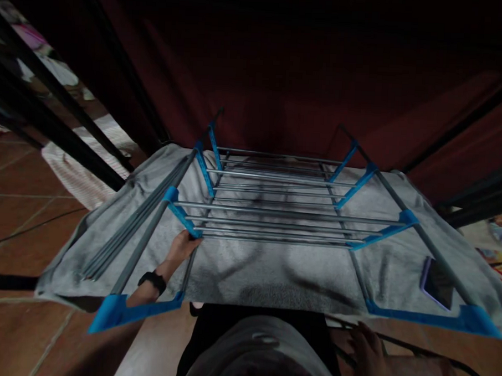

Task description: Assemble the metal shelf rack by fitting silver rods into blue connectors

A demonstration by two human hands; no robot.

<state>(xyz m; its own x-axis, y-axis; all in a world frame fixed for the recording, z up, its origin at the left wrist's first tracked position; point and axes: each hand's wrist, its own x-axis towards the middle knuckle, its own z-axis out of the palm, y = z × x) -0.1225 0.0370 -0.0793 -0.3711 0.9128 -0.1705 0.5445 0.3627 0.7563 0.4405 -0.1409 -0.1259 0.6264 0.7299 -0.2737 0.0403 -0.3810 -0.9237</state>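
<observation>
A grey metal drying rack (291, 217) with blue plastic joints stands on a grey cloth (247, 276). My left hand (184, 247), with a black watch on its wrist, is closed around the lower end of a near left blue bracket (187, 221). Several loose grey rods (137, 219) lie side by side at the rack's left. My right hand (367, 348) is low at the right, below the cloth's near edge and close to a dark curved tube (418, 350). It is in shadow; its fingers look loosely apart, with nothing visible in them.
A phone (437, 283) lies on the cloth at the right, partly behind the rack's side tube. A dark red curtain (297, 90) hangs behind. Dark metal posts (59, 91) stand at the left, with a pale striped cloth (86, 158) on the tiled floor (17, 200).
</observation>
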